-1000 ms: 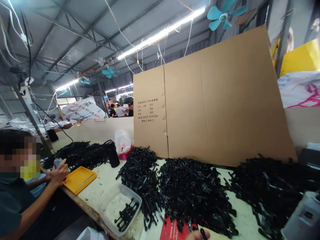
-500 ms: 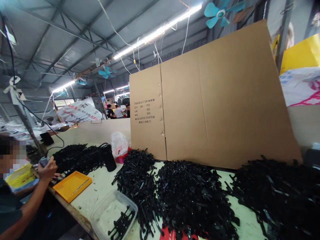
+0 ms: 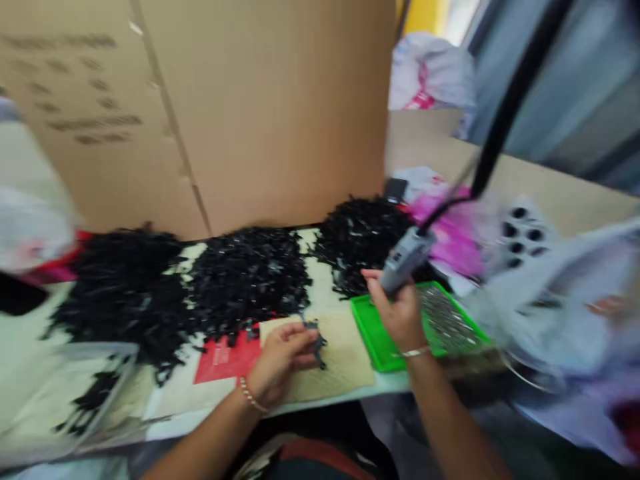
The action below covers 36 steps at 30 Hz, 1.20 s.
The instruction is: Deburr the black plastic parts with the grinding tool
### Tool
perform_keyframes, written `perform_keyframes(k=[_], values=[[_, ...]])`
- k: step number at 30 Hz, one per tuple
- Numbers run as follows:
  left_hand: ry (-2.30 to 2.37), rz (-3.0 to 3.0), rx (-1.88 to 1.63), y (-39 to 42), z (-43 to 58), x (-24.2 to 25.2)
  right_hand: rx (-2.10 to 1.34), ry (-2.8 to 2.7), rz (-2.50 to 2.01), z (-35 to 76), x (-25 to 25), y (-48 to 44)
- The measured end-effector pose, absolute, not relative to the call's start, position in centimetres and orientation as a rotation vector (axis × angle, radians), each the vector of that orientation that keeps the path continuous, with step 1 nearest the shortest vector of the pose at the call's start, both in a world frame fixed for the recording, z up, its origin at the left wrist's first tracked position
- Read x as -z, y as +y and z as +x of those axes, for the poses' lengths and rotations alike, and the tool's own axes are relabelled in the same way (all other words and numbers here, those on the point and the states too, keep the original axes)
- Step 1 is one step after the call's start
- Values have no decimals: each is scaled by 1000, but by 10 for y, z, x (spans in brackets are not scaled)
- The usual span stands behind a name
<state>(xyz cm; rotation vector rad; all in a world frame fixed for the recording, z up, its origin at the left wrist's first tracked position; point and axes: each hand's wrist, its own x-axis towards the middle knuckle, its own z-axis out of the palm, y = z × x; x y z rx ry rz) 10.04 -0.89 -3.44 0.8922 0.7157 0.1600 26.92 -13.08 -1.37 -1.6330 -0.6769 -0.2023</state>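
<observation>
My left hand pinches a small black plastic part over a yellowish pad at the table's front. My right hand is wrapped round a grey electric screwdriver, whose black cord runs up from its top end. The tool is tilted and its lower tip is hidden by the hand. Below that hand lies a green tray, with many small metal pieces, perhaps screws, in its right part. The view is blurred.
Black parts lie in a left heap, a middle heap and a right heap. A clear plastic box holds several black parts. A large cardboard sheet stands behind. Plastic bags are at right.
My view has swung down and to the right. Both my hands, the screwdriver and the green tray are now in sight; the co-worker and the orange tray at left have left the view.
</observation>
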Motion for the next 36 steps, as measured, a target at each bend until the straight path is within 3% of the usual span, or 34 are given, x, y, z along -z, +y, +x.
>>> perform_keyframes(k=[6,13,21,36], values=[[662,935,15,3,125,39,-172,-619,-1529,289,12,-144],[679,945,68,-21,154,43,216,-634,-1490,298,11,-152],[701,974,85,-25,157,50,-107,-582,-1377,325,12,-130],[732,978,112,-25,159,45,-195,-523,-1265,350,51,-118]])
